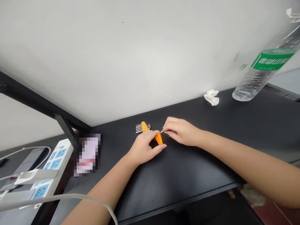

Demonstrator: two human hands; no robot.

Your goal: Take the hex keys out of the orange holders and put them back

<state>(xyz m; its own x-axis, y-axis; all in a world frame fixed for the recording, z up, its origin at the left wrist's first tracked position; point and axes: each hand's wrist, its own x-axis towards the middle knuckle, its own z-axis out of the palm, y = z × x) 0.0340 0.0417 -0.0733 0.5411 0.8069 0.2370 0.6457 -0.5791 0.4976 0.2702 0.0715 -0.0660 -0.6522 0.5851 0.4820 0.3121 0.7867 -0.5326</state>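
Note:
My left hand [145,148] grips an orange hex key holder [159,138] between thumb and fingers, tilted just above the black tabletop. At the holder's upper end, my right hand [182,131] pinches a small metal hex key [162,131]; whether the key sits inside a slot I cannot tell. A few metal pieces [168,135], probably more keys, show partly beneath the right fingers. Just behind my left hand lies a second orange holder [144,126] with several hex keys [139,128] lined up in it.
A tall clear water bottle [248,82] with a green label stands at the back right, near a crumpled tissue [212,97]. To the left are a blurred-out packet [87,154], a black metal frame [42,101], a white power strip [57,156] and a cable [77,196]. A wall rises behind.

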